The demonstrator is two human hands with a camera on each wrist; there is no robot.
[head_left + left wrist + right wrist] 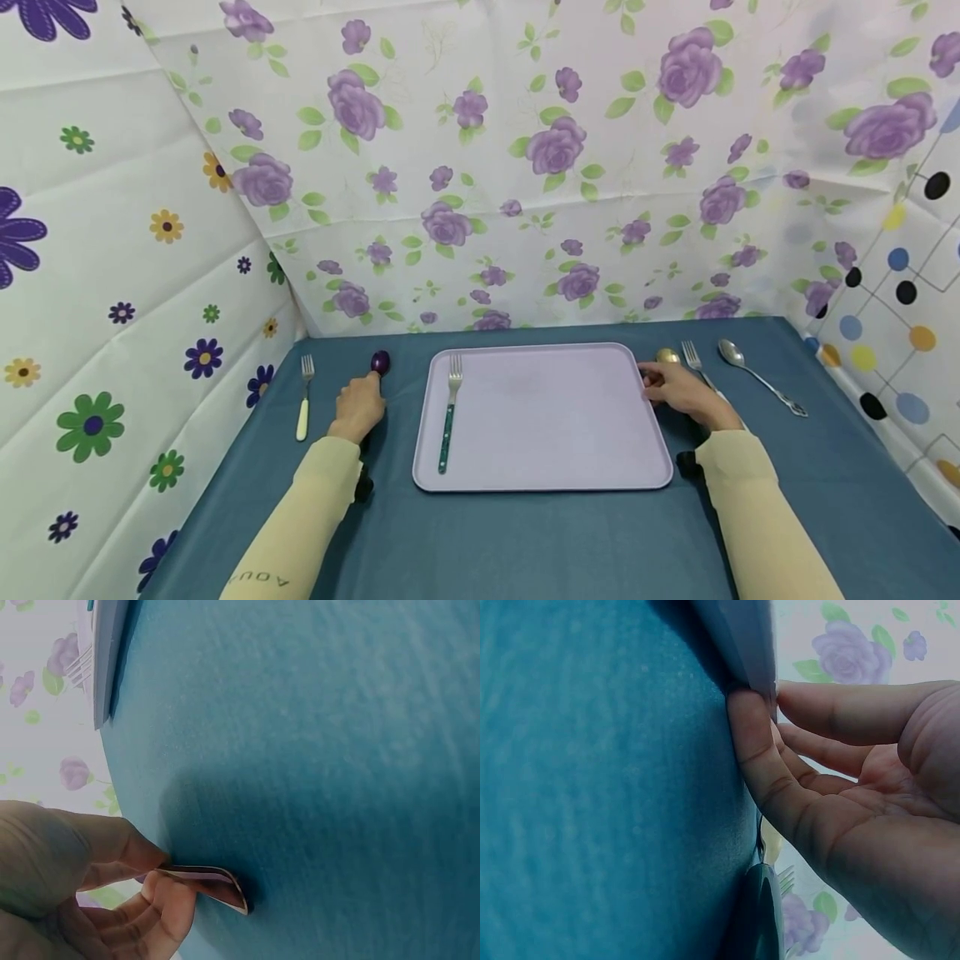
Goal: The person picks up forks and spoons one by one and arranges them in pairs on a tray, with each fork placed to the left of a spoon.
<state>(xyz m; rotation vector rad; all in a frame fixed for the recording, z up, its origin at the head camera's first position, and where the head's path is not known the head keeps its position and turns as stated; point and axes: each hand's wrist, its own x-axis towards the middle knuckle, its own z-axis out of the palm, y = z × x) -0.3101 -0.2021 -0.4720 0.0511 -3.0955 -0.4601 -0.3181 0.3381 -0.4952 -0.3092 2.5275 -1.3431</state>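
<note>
My left hand (358,408) pinches a spoon by its handle, left of the tray. Its dark purple bowl (380,362) points to the back, and in the left wrist view the shiny flat handle end (214,883) sticks out past my fingertips, close over the cloth. With my right hand (684,393) I grip the right rim of a pale lilac tray (555,417); the thumb is over the edge and a finger under it in the right wrist view. A fork with a green handle (446,437) lies on the tray's left part.
A fork with a cream handle (303,417) lies at the far left. Past my right hand are a gold spoon bowl (667,356), a second fork (692,356) partly hidden by my hand, and a silver spoon (761,379). Flowered cloth walls (480,275) rise behind the blue tablecloth (525,542).
</note>
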